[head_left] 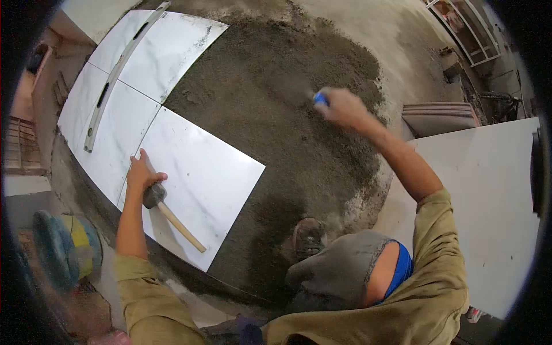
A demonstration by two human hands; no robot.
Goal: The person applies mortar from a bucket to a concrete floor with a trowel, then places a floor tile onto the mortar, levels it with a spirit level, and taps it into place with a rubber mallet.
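Observation:
White marbled tiles (198, 167) lie side by side on dark grey mortar (276, 109). My left hand (141, 172) rests over the joint between tiles, fingers spread and thumb out beside the head of a rubber mallet (154, 195). The mallet's wooden handle lies across the nearest tile. Above the mortar, my right hand (340, 107) is closed round a blue-handled tool (320, 99); its working end is blurred, so its kind does not show. A long metal spirit level (118, 75) lies across the tiles farther left.
A large white slab (466, 201) stands at the right, near stacked tiles (441, 118). At the lower left is a blue and yellow bucket (66, 250). My shoe (309, 237) is on the mortar, and a metal-framed door or window (466, 29) is at upper right.

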